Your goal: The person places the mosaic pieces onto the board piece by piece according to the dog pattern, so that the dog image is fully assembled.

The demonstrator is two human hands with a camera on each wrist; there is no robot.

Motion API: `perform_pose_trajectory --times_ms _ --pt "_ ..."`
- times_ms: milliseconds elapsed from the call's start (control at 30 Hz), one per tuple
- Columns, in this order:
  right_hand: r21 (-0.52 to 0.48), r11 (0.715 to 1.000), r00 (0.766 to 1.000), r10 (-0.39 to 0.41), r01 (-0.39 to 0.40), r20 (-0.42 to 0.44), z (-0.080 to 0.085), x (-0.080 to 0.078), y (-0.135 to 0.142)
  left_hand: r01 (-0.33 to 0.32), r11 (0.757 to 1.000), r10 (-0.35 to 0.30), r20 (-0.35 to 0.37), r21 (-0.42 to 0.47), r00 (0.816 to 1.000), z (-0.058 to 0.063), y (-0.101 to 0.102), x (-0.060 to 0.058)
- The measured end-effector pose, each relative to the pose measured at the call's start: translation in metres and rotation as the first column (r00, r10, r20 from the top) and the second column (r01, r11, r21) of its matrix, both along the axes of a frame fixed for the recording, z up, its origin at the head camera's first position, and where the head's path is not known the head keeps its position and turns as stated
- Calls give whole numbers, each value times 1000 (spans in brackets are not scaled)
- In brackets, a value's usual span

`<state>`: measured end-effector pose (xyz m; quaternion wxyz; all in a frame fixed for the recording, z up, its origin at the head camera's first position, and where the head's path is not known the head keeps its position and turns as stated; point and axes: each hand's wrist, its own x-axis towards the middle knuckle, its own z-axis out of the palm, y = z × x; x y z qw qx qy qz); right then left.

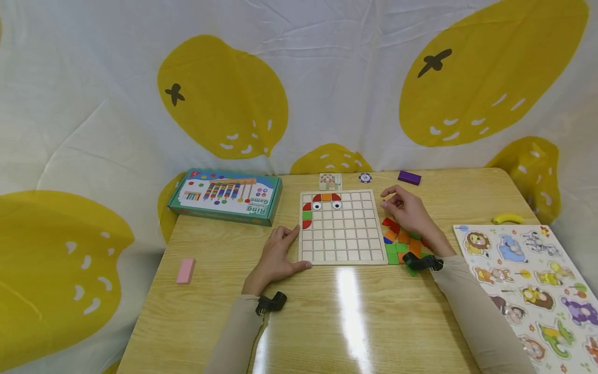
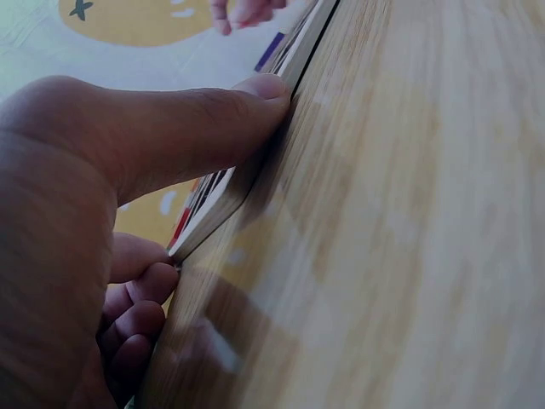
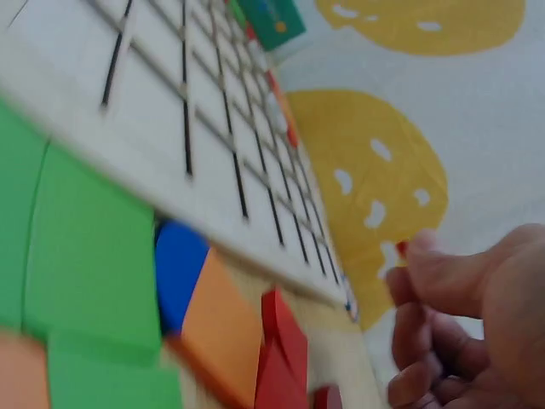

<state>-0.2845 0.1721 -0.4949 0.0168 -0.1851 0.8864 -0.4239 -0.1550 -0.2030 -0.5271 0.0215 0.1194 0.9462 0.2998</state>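
Note:
A light wooden grid board (image 1: 343, 228) lies on the table between the hands. Near its top left are red rounded pieces (image 1: 307, 224), an orange square (image 1: 326, 197), a green square (image 1: 307, 215) and two round eye pieces (image 1: 337, 205). My left hand (image 1: 275, 254) holds the board's near left corner, thumb along the front edge and fingertips at the left side. Right of the board, my right hand (image 1: 407, 209) is raised above the loose pieces, pinching a small red piece (image 3: 402, 248) between thumb and forefinger; most of that piece is hidden.
Loose green, orange, red and blue pieces (image 1: 397, 246) lie against the board's right side. Behind it are a pattern card (image 1: 330, 181), a round chip (image 1: 365, 178) and a purple block (image 1: 409, 177). A game box (image 1: 224, 195), pink block (image 1: 185, 270), animal puzzle (image 1: 528, 275) and toy banana (image 1: 508, 218) surround it.

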Motion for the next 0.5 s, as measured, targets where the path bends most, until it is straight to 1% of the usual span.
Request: perform_pose_trajectory --times_ms 100,200,267,367,500 --pt "-137 990 1000 -25 25 3 1 -4 -15 -2 1000 2 -8 -5 1000 -1 -2 0" --pt "-207 978 999 -30 35 24 1 -7 -35 0 1000 0 -7 -3 1000 -1 -4 1" --pt "-217 976 999 -17 24 37 0 -9 -47 5 1000 -5 -2 -1 1000 -1 -4 1" --pt "-204 979 999 21 -14 36 -4 -12 -65 12 1000 -12 11 0 1000 -2 -3 1" --pt "-162 984 997 70 -71 -14 -11 -18 -86 11 1000 -11 27 -9 1000 -2 -1 1"
